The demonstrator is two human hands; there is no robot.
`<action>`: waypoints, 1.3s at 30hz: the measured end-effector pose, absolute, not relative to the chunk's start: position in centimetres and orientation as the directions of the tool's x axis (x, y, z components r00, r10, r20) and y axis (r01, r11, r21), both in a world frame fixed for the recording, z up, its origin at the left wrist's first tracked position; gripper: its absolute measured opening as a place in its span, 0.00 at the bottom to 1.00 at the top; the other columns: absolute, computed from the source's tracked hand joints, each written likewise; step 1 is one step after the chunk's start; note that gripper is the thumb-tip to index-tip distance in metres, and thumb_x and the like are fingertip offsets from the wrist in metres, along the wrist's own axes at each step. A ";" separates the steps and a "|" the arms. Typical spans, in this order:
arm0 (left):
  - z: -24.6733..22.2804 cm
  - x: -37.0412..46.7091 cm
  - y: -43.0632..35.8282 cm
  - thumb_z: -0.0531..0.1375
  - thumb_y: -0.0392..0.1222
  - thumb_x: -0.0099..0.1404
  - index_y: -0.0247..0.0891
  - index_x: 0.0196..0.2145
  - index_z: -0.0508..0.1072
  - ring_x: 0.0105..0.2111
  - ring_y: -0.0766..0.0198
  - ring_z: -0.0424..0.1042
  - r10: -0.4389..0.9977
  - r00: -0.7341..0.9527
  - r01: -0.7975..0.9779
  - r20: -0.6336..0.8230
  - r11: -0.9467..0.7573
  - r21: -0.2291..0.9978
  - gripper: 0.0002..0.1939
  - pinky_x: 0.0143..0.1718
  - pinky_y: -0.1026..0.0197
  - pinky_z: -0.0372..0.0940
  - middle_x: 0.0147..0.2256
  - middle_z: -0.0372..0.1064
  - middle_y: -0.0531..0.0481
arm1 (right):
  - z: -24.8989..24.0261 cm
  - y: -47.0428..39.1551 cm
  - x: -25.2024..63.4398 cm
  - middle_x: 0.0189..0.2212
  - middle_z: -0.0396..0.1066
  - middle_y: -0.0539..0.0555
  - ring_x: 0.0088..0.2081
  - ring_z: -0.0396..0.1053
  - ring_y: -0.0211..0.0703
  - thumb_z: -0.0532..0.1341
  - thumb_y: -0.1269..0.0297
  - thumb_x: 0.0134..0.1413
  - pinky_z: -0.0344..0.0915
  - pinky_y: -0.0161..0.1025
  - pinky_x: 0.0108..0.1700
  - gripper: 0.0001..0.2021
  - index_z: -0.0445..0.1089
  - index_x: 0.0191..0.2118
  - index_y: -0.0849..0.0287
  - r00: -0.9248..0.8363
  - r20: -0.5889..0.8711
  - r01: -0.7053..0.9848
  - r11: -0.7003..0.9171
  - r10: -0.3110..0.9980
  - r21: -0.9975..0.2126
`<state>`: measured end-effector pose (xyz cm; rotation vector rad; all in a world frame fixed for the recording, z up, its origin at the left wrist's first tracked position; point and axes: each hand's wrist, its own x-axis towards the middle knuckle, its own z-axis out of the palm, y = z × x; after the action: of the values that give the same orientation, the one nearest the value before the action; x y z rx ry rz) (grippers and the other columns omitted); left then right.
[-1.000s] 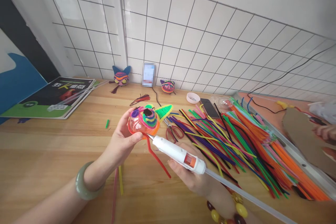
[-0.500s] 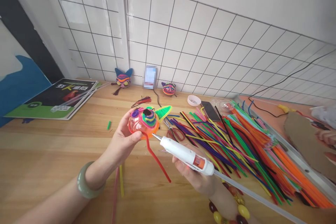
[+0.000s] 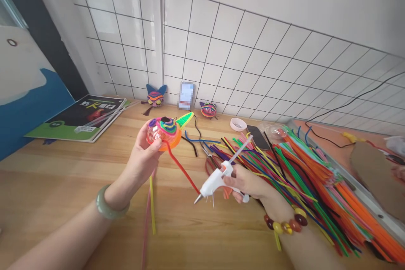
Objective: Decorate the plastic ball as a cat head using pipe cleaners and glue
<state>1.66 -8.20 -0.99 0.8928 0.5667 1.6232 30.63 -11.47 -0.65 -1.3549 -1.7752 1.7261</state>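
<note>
My left hand [image 3: 147, 149] holds a clear plastic ball [image 3: 163, 134] decorated with coloured pipe cleaners and one green, yellow-edged ear. From under my thumb a red pipe cleaner [image 3: 183, 169] hangs down to the right. In my right hand [image 3: 245, 181] is a white hot glue gun [image 3: 215, 181], its metal nozzle tilted down and left, apart from the ball. A clear glue stick juts up from its rear. The fingers of my right hand wrap the handle. Red-handled scissors [image 3: 211, 165] lie behind the gun, partly hidden.
Many pipe cleaners [image 3: 303, 181] are spread on the right. Two finished decorated balls, one blue-eared [image 3: 155, 96] and one smaller [image 3: 208, 110], stand by the wall around a propped phone [image 3: 186, 95]. A pink bowl [image 3: 238, 125] and dark phone [image 3: 258, 137] sit behind. Books [image 3: 79, 118] lie left.
The glue gun has left the ball's lower edge and turned, its nozzle now pointing down-left and its glue stick up. The ball has shifted slightly left and up in view.
</note>
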 end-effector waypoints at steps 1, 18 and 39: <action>-1.0 1.6 -8.2 0.70 0.42 0.54 0.52 0.51 0.72 0.52 0.58 0.69 0.963 -0.072 -0.595 0.259 -0.250 0.764 0.26 0.50 0.58 0.67 0.52 0.70 0.53 | -0.7 -11.2 30.5 0.18 0.69 0.49 0.12 0.58 0.29 0.61 0.34 0.47 0.53 0.27 0.14 0.31 0.69 0.35 0.63 -0.527 -0.435 0.488 -0.159 0.730 -0.858; -1.5 3.1 -9.7 0.71 0.43 0.53 0.51 0.54 0.68 0.55 0.55 0.68 0.968 -0.049 -0.514 0.247 -0.237 0.824 0.31 0.54 0.55 0.64 0.55 0.68 0.50 | 3.3 -13.2 21.5 0.28 0.74 0.51 0.31 0.71 0.39 0.61 0.59 0.59 0.65 0.35 0.35 0.08 0.73 0.34 0.57 -0.271 0.425 0.515 0.503 0.864 -0.694; -1.1 3.6 -10.3 0.71 0.41 0.54 0.52 0.53 0.69 0.54 0.53 0.69 0.963 -0.045 -0.521 0.267 -0.250 0.816 0.30 0.52 0.54 0.67 0.55 0.68 0.50 | 4.4 -13.5 19.2 0.24 0.72 0.50 0.24 0.65 0.36 0.61 0.67 0.56 0.63 0.33 0.27 0.05 0.75 0.31 0.58 -0.155 0.532 0.446 0.540 0.832 -0.714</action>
<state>3.59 -10.30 -1.07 0.9849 0.6280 1.5901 19.24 -13.51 4.40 -1.0626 -1.7869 0.4887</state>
